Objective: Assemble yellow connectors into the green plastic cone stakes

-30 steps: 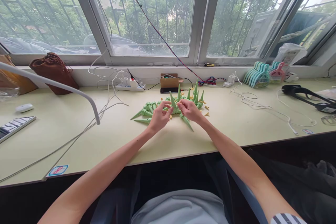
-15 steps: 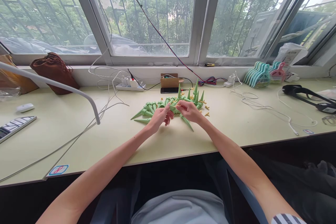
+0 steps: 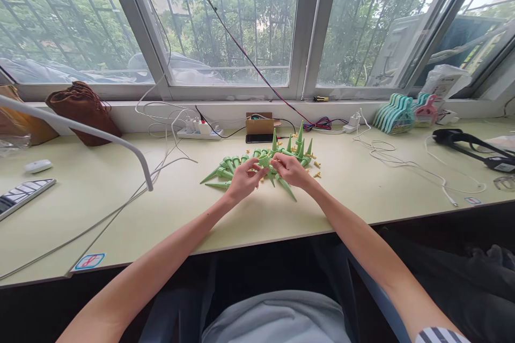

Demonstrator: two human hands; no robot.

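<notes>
My left hand is closed around a green plastic watering spike, its wide collar up and its point slanting down toward me. Fingers pinched, my right hand is at the right side of that collar; whatever sits between its fingertips is too small to make out. Around both hands lie several more green spikes, some on their sides to the left. Others stand point up behind the right hand, such as one upright spike. Small yellow valve pieces are scattered at the right of the pile.
Behind the pile are an open cardboard box and a dark phone. A power strip with white cables is at back left. A lamp arm crosses the left side. Loose white cable and a black headset lie right.
The spike in my left hand has turned, so its collar now faces up and its point down. The left fingers have shifted lower on it; my right hand stays close beside it.
</notes>
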